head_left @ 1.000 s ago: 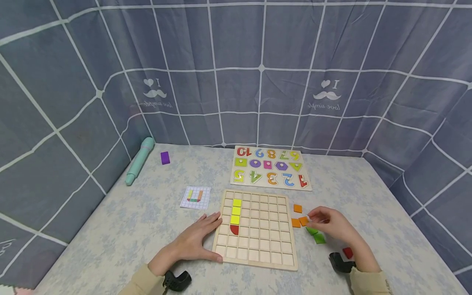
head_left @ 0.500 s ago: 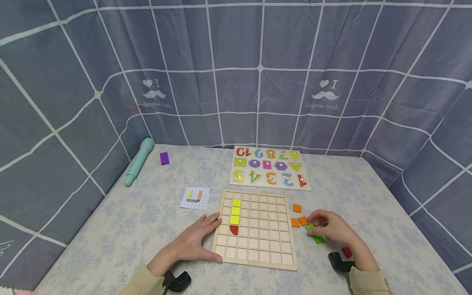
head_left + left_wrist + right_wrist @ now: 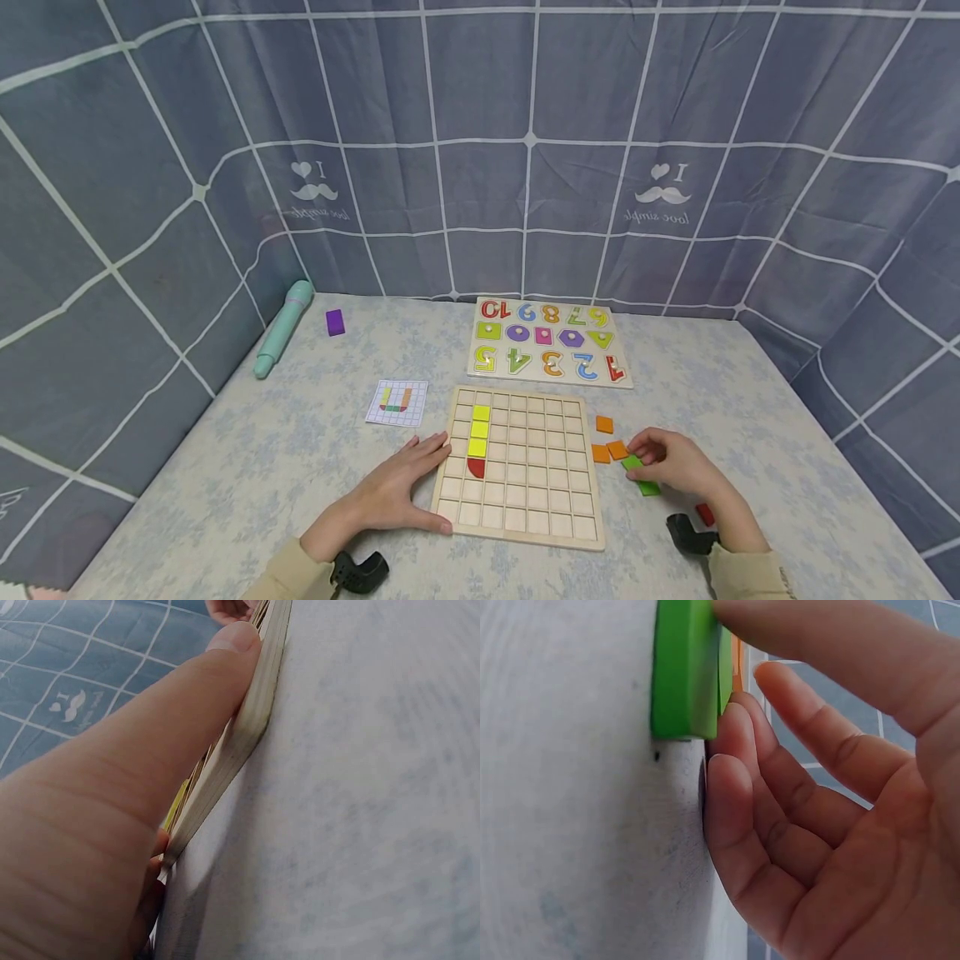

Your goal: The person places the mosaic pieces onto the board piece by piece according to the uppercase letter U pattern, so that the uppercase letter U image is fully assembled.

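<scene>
My left hand (image 3: 401, 490) rests along the left edge of a wooden grid board (image 3: 525, 537). Its thumb (image 3: 225, 656) lies along the board's near edge, the fingers at its left side. Three yellow square tiles (image 3: 479, 429) and a red rounded tile (image 3: 477, 467) sit in one column of the grid. Right of the board, my right hand (image 3: 675, 460) is over two green tiles (image 3: 649, 488). In the right wrist view its thumb meets the nearer green tile (image 3: 679, 675); the index finger stands apart and the other fingers bend toward the table.
Orange tiles (image 3: 604, 424) lie right of the board, and a red tile (image 3: 706, 514) near the right wrist. A pattern card (image 3: 397, 402), purple block (image 3: 335, 322) and teal cylinder (image 3: 283, 331) lie left. A number puzzle (image 3: 551, 342) lies behind the board.
My right hand has shifted slightly toward me from beside the orange tiles, its thumb now lower over the green tiles. The left hand stays on the board.
</scene>
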`<action>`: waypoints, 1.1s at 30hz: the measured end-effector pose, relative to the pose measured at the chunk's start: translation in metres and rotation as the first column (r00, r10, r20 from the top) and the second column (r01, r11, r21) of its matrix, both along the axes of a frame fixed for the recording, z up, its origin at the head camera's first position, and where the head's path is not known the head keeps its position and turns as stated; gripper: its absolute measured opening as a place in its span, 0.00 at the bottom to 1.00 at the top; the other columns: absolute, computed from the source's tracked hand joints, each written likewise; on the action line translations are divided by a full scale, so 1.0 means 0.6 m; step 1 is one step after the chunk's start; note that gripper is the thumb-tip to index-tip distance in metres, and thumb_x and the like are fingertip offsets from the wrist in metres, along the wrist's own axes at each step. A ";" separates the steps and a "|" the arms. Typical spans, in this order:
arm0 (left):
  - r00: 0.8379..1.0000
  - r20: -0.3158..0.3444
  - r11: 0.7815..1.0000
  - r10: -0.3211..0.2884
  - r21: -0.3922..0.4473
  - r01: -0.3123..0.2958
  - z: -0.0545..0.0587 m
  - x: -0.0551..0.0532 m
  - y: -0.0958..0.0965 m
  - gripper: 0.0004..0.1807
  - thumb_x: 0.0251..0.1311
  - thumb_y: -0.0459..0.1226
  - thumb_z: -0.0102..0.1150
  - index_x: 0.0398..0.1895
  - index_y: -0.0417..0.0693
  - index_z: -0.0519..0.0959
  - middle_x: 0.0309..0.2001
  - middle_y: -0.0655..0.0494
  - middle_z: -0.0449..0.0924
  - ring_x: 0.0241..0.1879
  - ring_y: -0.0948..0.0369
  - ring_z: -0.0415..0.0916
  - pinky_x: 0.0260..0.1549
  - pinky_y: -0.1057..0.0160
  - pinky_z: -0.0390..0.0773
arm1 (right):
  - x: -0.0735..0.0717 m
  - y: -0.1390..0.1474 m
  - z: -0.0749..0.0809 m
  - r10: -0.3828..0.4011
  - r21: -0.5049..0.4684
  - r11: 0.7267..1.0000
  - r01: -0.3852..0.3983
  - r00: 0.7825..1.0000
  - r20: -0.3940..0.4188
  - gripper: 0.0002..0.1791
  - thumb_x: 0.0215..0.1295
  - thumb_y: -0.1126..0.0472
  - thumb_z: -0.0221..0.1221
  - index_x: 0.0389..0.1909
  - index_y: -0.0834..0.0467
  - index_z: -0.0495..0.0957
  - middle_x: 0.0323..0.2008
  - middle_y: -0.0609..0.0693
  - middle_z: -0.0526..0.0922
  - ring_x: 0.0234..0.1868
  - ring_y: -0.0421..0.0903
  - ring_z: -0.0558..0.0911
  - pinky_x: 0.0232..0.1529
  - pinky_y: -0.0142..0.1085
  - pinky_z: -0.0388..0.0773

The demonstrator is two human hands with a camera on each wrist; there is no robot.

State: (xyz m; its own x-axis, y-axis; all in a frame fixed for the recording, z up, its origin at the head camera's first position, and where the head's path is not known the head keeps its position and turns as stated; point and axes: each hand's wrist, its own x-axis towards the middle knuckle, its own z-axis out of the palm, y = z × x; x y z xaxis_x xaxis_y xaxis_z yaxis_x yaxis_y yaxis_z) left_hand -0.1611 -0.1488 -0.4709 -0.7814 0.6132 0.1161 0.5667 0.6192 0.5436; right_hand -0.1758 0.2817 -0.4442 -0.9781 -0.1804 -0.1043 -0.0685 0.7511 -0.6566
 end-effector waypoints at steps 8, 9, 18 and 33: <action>1.000 -0.004 1.000 -0.002 0.000 0.002 0.000 0.000 -0.001 0.60 0.37 0.69 0.63 0.69 0.40 0.61 0.72 0.51 0.52 0.71 0.58 0.48 0.71 0.56 0.45 | 0.000 -0.003 -0.001 0.013 -0.030 0.999 -0.013 1.000 -0.009 0.17 0.45 0.66 0.71 0.37 0.62 0.77 0.30 0.49 0.77 0.32 0.44 0.73 0.29 0.32 0.75; 1.000 -0.005 1.000 -0.003 0.000 0.003 0.000 0.000 -0.001 0.60 0.37 0.69 0.63 0.69 0.40 0.61 0.72 0.51 0.52 0.71 0.58 0.48 0.71 0.56 0.45 | -0.001 -0.003 -0.001 0.017 -0.030 0.999 -0.017 1.000 -0.013 0.17 0.45 0.67 0.70 0.37 0.62 0.77 0.30 0.49 0.77 0.32 0.44 0.73 0.29 0.32 0.75; 1.000 -0.006 1.000 -0.009 0.005 0.009 -0.001 -0.001 -0.001 0.60 0.37 0.69 0.64 0.69 0.40 0.60 0.72 0.51 0.52 0.71 0.58 0.48 0.71 0.57 0.45 | -0.005 -0.005 -0.005 -0.030 -0.011 0.999 0.030 0.999 -0.030 0.18 0.45 0.68 0.68 0.40 0.61 0.76 0.32 0.48 0.77 0.32 0.44 0.73 0.30 0.32 0.75; 1.000 0.011 1.000 -0.002 0.005 0.002 -0.001 0.000 -0.002 0.60 0.37 0.69 0.64 0.69 0.41 0.61 0.72 0.51 0.52 0.71 0.58 0.48 0.71 0.57 0.45 | 0.001 -0.052 0.019 0.113 -0.166 0.978 -0.128 0.989 -0.097 0.17 0.50 0.68 0.67 0.42 0.64 0.76 0.39 0.51 0.80 0.36 0.45 0.76 0.36 0.32 0.79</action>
